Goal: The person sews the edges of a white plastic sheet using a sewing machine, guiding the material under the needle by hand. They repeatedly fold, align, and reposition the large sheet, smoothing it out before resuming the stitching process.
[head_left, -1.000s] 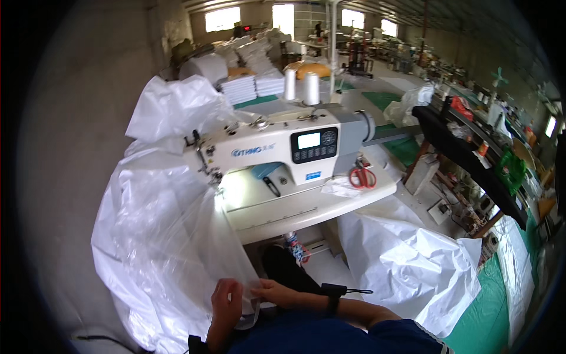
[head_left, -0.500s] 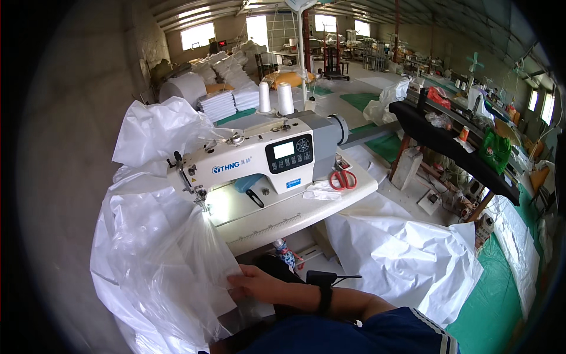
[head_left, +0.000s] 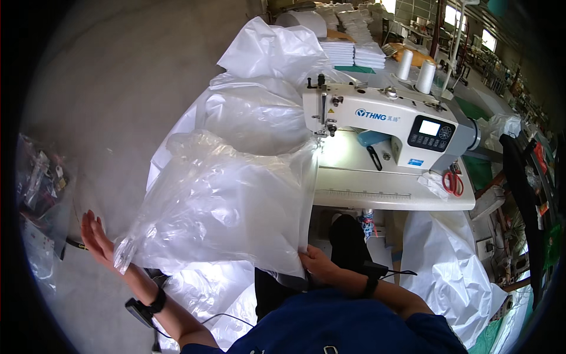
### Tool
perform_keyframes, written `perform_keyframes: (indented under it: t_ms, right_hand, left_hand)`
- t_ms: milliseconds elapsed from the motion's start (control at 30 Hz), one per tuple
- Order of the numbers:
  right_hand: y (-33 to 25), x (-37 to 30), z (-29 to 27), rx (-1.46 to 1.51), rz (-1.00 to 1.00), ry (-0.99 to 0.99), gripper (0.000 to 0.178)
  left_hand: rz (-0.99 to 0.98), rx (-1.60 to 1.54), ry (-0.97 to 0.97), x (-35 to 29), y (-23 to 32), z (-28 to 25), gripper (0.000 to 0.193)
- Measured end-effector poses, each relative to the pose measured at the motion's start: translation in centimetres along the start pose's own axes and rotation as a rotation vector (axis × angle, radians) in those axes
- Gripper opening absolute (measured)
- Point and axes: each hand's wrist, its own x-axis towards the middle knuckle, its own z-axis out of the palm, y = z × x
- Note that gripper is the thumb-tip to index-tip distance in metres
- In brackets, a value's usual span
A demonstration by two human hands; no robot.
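The right hand (head_left: 318, 262) pinches the right edge of the plastic sheet (head_left: 230, 203), which drapes from the needle end of the sewing machine (head_left: 368, 109), while the left hand (head_left: 98, 239) splays by its bunched corner, so keeping that edge straight and easing out folds should help.

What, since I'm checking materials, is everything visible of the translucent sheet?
The sheet is translucent, glossy, creased film, seemingly plastic. It spreads loosely left of the machine, its upper right part gathered below the machine's left end. The right grip pinches its lower right corner; its left end bunches beside the open left grip, contact unclear.
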Motion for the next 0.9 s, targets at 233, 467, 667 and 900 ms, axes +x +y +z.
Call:
perform_keyframes:
  t_ms: [233, 467, 667, 900]
  right_hand:
    - [0.6, -0.9, -2.5, -0.130, 0.070, 0.003, 0.025]
    - [-0.3, -2.7, -3.3, 0.017, 0.097, 0.038, 0.029]
    - [0.1, -2.3, -3.6, 0.114, 0.159, 0.004, 0.033]
    - [1.8, -1.9, -4.4, 0.258, -0.045, -0.139, 0.032]
  left_hand:
    - [0.349, 0.481, -1.195, -14.2, 1.1, 5.0, 0.043]
    - [0.082, 0.661, -0.855, -12.6, -14.4, 9.6, 0.045]
    - [0.482, 0.855, -0.518, -10.9, -3.3, 11.5, 0.040]
    - [0.460, -0.293, -1.370, -28.6, 9.2, 9.0, 0.009]
